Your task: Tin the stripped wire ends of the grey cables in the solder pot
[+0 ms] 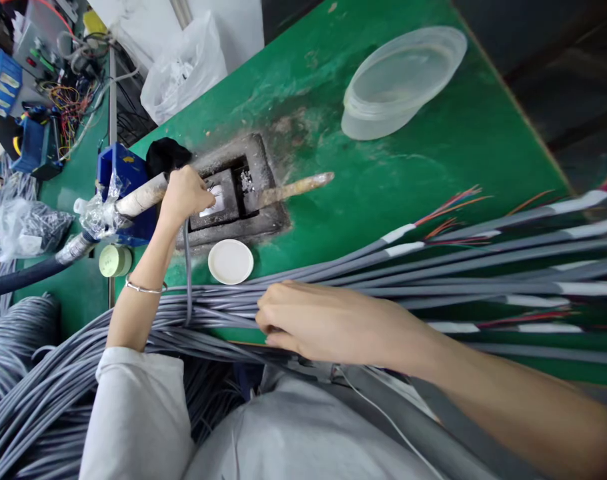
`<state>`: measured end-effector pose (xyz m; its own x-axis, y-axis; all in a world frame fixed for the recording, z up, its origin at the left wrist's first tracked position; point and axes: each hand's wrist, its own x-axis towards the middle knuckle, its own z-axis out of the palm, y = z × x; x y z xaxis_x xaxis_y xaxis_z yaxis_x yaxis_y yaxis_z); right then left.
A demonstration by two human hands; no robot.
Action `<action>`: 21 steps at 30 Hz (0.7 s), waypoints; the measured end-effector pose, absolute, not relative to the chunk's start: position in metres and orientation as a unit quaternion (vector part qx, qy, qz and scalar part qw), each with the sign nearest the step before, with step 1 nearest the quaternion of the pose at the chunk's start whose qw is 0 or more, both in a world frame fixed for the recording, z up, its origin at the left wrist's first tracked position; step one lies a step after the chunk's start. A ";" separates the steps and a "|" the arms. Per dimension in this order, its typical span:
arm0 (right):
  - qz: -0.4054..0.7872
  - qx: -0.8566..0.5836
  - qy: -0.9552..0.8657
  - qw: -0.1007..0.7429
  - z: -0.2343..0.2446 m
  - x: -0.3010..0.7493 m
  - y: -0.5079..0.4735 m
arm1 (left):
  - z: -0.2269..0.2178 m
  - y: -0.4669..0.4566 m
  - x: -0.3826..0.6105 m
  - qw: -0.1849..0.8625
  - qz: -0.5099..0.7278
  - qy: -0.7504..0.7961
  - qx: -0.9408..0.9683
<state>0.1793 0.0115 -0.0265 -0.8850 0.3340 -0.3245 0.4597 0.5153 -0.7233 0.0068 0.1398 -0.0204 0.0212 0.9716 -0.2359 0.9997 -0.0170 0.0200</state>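
My left hand point(186, 193) is closed over a soot-stained solder pot point(271, 223) let into the bench. A single grey cable point(188, 273) rises from the bundle into its grip. Thin wire ends show by the fingertips, above the bright molten-looking square point(212, 201); whether they touch it I cannot tell. My right hand point(293, 320) lies on the bundle of grey cables point(218, 303), fingers curled round some of them; the fingertips are partly hidden. To the right fan out cable ends with white sleeves point(398, 233) and bare coloured wires point(448, 207).
Near the pot lie a round white lid point(231, 261), a small pale tub point(114, 261) and a brown-stained stick point(298, 189). A fume pipe point(143, 195) passes a blue bin point(126, 170). Clear plastic lids point(403, 83) lie at the back; a plastic bag point(188, 67) hangs beyond the edge.
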 end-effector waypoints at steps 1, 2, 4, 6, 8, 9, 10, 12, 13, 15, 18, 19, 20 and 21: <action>-0.435 0.229 0.867 0.076 -0.025 0.179 0.012 | -0.022 0.140 0.007 0.089 -0.081 0.695 0.709; -0.434 0.228 0.868 0.079 -0.024 0.179 0.012 | -0.023 0.141 0.007 0.088 -0.083 0.694 0.709; -0.432 0.227 0.869 0.086 -0.024 0.179 0.012 | -0.027 0.142 0.007 0.086 -0.085 0.694 0.710; -0.431 0.228 0.868 0.088 -0.025 0.179 0.012 | -0.030 0.143 0.007 0.083 -0.080 0.693 0.712; -0.433 0.232 0.867 0.087 -0.026 0.179 0.011 | -0.028 0.141 0.007 0.079 -0.065 0.690 0.717; -0.434 0.235 0.866 0.085 -0.027 0.179 0.011 | -0.025 0.139 0.007 0.078 -0.051 0.687 0.721; -0.434 0.236 0.865 0.083 -0.027 0.179 0.011 | -0.019 0.135 0.007 0.080 -0.032 0.684 0.725; -0.434 0.234 0.866 0.080 -0.026 0.180 0.011 | -0.002 0.125 0.009 0.105 0.023 0.673 0.732; -0.434 0.233 0.867 0.075 -0.025 0.180 0.011 | 0.008 0.118 0.010 0.133 0.053 0.666 0.732; -0.433 0.233 0.868 0.068 -0.022 0.180 0.012 | 0.026 0.102 0.012 0.235 0.124 0.650 0.712; -0.424 0.242 0.870 0.064 -0.017 0.180 0.013 | 0.043 0.081 0.017 0.335 0.211 0.619 0.679; -0.420 0.246 0.871 0.063 -0.016 0.180 0.013 | 0.046 0.075 0.019 0.351 0.227 0.610 0.673; -0.415 0.250 0.873 0.062 -0.015 0.180 0.012 | 0.049 0.070 0.021 0.363 0.238 0.604 0.669; -0.410 0.254 0.874 0.057 -0.016 0.180 0.012 | 0.051 0.066 0.023 0.373 0.247 0.600 0.664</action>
